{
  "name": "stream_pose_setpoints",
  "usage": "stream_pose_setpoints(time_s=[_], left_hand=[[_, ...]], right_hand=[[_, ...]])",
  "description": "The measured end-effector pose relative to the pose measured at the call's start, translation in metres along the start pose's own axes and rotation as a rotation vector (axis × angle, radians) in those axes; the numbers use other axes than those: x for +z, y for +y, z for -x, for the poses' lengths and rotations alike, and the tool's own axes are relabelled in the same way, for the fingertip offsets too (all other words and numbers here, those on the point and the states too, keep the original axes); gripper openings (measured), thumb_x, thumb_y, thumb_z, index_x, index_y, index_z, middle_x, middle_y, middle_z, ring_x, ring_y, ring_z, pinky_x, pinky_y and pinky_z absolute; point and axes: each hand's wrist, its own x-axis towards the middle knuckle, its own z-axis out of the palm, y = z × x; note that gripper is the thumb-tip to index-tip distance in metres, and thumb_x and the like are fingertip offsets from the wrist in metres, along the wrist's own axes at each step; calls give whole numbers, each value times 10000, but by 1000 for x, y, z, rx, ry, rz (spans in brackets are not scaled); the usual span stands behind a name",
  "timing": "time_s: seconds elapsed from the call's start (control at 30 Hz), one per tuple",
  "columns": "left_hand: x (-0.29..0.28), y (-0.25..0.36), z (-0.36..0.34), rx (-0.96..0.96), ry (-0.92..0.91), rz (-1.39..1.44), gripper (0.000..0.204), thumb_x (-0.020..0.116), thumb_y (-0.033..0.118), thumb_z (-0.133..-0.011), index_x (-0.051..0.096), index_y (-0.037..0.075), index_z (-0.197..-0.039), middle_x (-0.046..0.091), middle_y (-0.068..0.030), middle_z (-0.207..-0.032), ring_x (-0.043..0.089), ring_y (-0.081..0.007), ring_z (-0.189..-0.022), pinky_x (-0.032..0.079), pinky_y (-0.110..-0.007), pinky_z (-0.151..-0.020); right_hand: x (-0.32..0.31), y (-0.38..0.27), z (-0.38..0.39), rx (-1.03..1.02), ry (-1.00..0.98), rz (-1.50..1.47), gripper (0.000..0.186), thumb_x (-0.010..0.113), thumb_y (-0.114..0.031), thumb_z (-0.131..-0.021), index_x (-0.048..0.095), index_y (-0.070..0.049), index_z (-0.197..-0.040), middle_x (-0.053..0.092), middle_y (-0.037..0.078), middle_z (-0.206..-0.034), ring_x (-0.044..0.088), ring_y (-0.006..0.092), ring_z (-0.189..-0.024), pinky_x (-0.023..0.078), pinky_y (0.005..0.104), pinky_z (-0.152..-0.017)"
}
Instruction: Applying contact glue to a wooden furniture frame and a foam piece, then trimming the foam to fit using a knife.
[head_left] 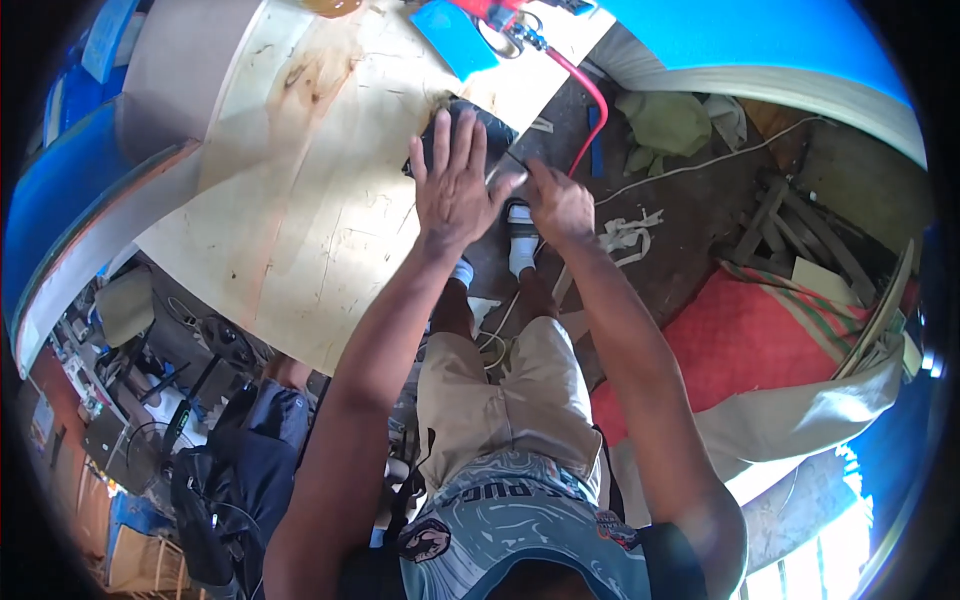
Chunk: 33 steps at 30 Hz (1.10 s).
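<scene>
My left hand point(455, 185) lies flat, fingers stretched, on a black piece of sheet material point(497, 128) near the right edge of the wooden table point(310, 200). Just right of it, beyond the table edge, my right hand point(562, 205) is closed with its fingers curled. A thin dark object point(515, 160) sticks out of its grip toward the black piece; its kind is too small to tell. My left thumb points toward the right hand, and the two are close together.
On the table's far edge are a blue flat piece point(452, 38) and a red tool point(490, 10), with a red hose point(597, 95) hanging down. Blue curved panels point(790, 40) stand around. Red cloth point(760, 340) lies right; a person point(255, 450) is at lower left.
</scene>
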Motion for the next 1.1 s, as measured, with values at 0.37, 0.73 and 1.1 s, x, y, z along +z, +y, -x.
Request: stream_pose_setpoints(time_s=[0.37,0.73,1.1], left_hand=[[-3,-22,33,91,-90,195,835,685,538,-806,455,48,-1442,379,-119,-1548,249,-354,-1473,171,-593,-1166],[-27,-66,70,-35,-211,-94,839,490,652,-896,411,44,-1470,381,-106,-1553,232,-287,-1490,125,-508,-1219],[-68,-1,374,-690,-603,205,471,597,445,-903,618,90,-1212,623,-152,-1246,611,-339,-1142,464,-474,-983]], right_hand=[[11,12,39,-199,-171,168,524,568,-109,-896,510,-161,-1415,583,157,-962,594,375,-889,533,494,-726],[29,-44,19,-147,-406,-147,435,489,-173,-996,493,-89,-1423,610,258,-1199,588,427,-1091,471,501,-916],[-14,122,102,-31,-255,-254,355,463,-317,-1024,607,-34,-1183,673,166,-846,655,293,-728,504,428,-693]])
